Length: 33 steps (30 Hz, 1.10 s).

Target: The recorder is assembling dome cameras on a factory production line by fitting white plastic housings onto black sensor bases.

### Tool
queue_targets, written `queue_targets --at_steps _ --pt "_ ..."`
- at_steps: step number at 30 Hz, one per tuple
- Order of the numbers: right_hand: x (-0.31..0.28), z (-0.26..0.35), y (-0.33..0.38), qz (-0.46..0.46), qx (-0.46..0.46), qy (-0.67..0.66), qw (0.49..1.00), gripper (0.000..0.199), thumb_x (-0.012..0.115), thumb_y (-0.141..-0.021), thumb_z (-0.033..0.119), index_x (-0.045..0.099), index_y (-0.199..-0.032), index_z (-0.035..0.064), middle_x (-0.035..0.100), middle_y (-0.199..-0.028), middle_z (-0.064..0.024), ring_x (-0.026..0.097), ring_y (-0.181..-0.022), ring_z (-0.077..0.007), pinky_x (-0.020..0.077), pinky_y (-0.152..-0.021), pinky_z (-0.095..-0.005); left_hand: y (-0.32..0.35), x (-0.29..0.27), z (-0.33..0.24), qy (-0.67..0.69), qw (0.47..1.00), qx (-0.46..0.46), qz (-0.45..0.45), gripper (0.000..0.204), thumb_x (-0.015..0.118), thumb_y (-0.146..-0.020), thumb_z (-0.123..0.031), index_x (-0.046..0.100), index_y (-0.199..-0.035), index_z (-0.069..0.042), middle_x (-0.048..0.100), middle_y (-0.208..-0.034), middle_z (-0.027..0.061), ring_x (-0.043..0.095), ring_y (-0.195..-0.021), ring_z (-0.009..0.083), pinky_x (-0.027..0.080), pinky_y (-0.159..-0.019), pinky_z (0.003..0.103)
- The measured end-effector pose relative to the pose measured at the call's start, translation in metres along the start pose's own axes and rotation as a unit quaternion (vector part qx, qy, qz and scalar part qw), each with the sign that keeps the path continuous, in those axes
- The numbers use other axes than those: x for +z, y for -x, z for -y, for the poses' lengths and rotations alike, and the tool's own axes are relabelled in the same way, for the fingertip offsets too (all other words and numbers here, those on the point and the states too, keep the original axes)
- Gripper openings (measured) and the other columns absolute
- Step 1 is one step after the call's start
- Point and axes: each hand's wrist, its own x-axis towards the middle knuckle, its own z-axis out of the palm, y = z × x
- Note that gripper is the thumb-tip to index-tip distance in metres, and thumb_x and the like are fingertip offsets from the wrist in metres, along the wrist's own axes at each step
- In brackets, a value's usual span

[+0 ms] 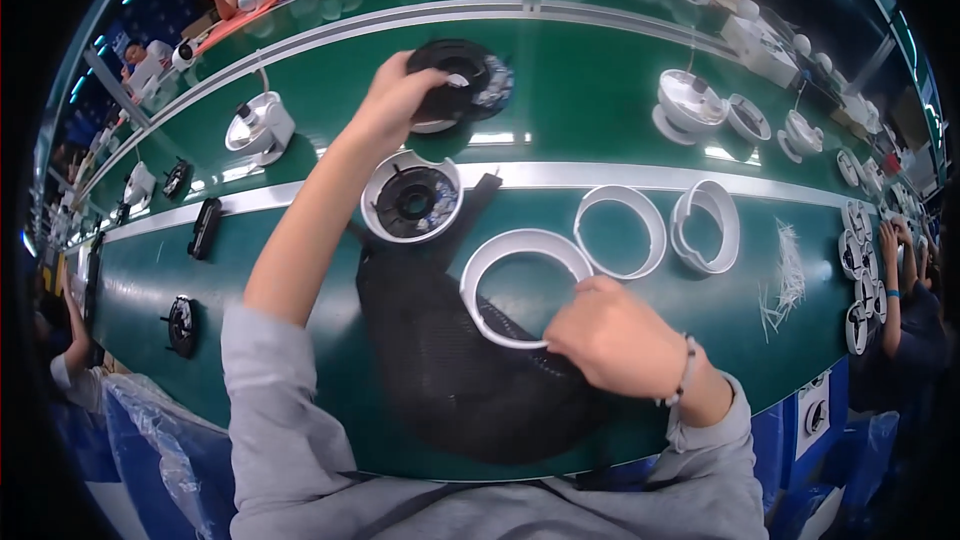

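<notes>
My left hand (392,100) reaches far forward and grips a black round part (455,75) on the green moving belt. Just below it sits a white round housing with a black centre (411,197). My right hand (612,335) is close to me, fingers closed on the edge of a white plastic ring (493,258) that lies over a black mesh fabric (450,370). Two more white rings (620,230) (708,223) lie to the right on the green table.
A bundle of white ties (788,275) lies at the right. White device bodies (258,125) (690,102) and black parts (204,228) (181,325) stand along the belt. Other people work at the left, the far side and the right (905,290).
</notes>
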Motion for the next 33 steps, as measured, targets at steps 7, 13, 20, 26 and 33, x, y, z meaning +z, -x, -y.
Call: queue_targets --at_steps 7,13,20,26,33 --pt "0.007 -0.014 -0.026 -0.016 0.067 -0.007 0.998 0.064 0.074 -0.051 0.021 0.045 -0.105 0.0038 0.042 -0.111 -0.0194 0.040 -0.104 -0.0361 0.0351 -0.086 -0.0410 0.102 -0.056 0.003 0.077 0.990 0.057 -0.101 0.049 0.050 -0.077 0.001 0.029 -0.121 0.000 0.052 -0.099 0.0118 0.057 -0.083 0.0160 0.052 -0.063 0.028" --pt "0.009 -0.048 -0.060 0.145 0.114 -0.020 0.983 0.118 0.081 -0.040 0.040 0.016 -0.131 0.0043 0.014 -0.133 -0.0257 0.014 -0.124 -0.0382 0.0195 -0.101 -0.0413 0.114 -0.079 -0.005 0.119 0.981 0.121 -0.089 0.047 0.049 -0.078 0.001 0.030 -0.121 0.000 0.053 -0.097 0.0117 0.059 -0.079 0.0166 0.052 -0.062 0.028" --pt "0.006 -0.046 -0.070 0.208 0.127 -0.087 0.966 0.118 0.080 -0.040 0.042 0.017 -0.131 0.0038 0.017 -0.133 -0.0254 0.014 -0.125 -0.0349 0.0192 -0.101 -0.0383 0.119 -0.114 -0.026 0.147 0.970 0.122 -0.149 0.041 0.046 -0.078 0.000 0.035 -0.117 0.000 0.053 -0.099 0.0110 0.057 -0.086 0.0185 0.052 -0.069 0.033" --pt "-0.005 -0.050 -0.079 0.185 0.118 -0.167 0.961 0.101 0.077 -0.047 0.032 0.025 -0.128 0.0017 0.030 -0.129 -0.0155 0.033 -0.117 -0.0247 0.0275 -0.097 -0.0318 0.120 -0.112 -0.029 0.148 0.975 0.113 -0.122 0.044 0.048 -0.075 -0.002 0.037 -0.117 0.000 0.053 -0.099 0.0088 0.057 -0.084 0.0173 0.052 -0.065 0.031" --pt "-0.010 -0.014 -0.094 -0.275 0.131 -0.619 0.724 0.078 0.066 -0.065 0.022 0.024 -0.127 0.0013 0.038 -0.121 -0.0110 0.040 -0.111 -0.0189 0.0342 -0.091 -0.0319 0.135 -0.054 0.012 0.117 0.978 0.166 -0.056 0.066 0.047 -0.068 0.011 0.020 -0.126 0.000 0.042 -0.115 0.0137 0.043 -0.107 0.0205 0.033 -0.093 0.031"
